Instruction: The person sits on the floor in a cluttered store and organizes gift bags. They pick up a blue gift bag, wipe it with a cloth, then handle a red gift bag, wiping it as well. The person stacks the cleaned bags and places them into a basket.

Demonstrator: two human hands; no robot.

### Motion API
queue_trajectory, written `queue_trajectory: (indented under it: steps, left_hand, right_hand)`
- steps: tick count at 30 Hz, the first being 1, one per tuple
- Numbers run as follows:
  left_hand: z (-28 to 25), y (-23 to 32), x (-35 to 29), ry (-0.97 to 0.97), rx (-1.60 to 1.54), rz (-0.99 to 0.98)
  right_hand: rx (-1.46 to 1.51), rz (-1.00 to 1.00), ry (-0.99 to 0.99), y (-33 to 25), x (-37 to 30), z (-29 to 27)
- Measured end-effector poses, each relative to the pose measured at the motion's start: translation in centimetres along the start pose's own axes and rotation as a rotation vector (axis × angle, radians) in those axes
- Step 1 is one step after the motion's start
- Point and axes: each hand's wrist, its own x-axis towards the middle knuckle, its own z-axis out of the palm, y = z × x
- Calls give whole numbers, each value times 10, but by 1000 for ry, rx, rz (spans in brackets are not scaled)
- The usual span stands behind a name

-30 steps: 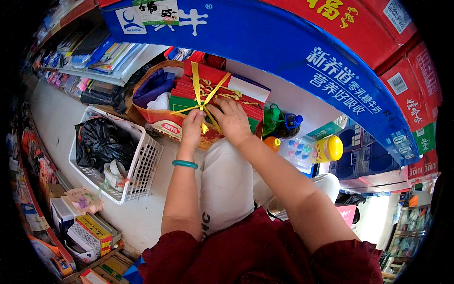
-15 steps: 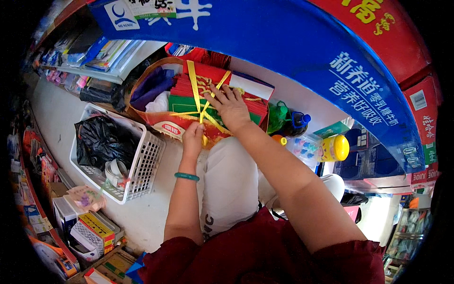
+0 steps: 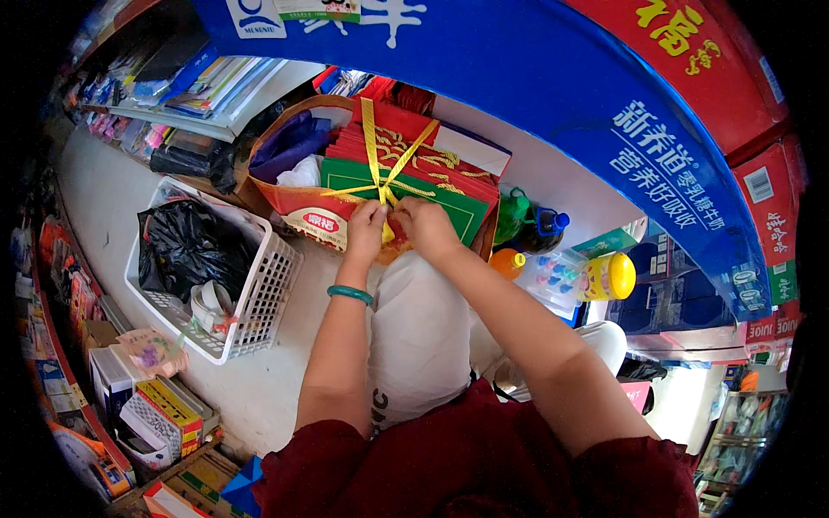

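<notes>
Yellow ribbon [image 3: 371, 142] runs crosswise over a stack of red paper gift bags [image 3: 414, 155] with gold cord handles, and its strands meet at a knot near the stack's front edge. A green panel [image 3: 445, 211] with a thin gold border lies at the front of the stack. Just below the knot, my left hand [image 3: 366, 230], with a green bangle on its wrist, pinches the ribbon. My right hand [image 3: 425, 226] is closed right beside it, its fingertips on the ribbon at the knot. The stack rests in an open cardboard box [image 3: 281, 203] with purple and white items at its left.
A white plastic basket [image 3: 276, 293] holding a black bag [image 3: 194, 250] and tape rolls stands on the left floor. Drink bottles [image 3: 515, 214] and a yellow-lidded jar [image 3: 611, 276] stand right of the box. A large blue panel [image 3: 518, 78] spans the far side. Shelves line the left.
My right hand has come off the top of the bags, moved down beside my left hand and closed at the knot. My left hand has risen slightly, and the view has shifted a little.
</notes>
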Motion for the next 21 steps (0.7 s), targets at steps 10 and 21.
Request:
queue_trajectory:
  steps: [10,21]
  left_hand:
    - [1,21,-8,69,-544,-284]
    - [4,31,7,216,80,-168]
  right_hand:
    - [208,409,-254,-12,14,24]
    - [-496,64,-259,-23,-2,-6]
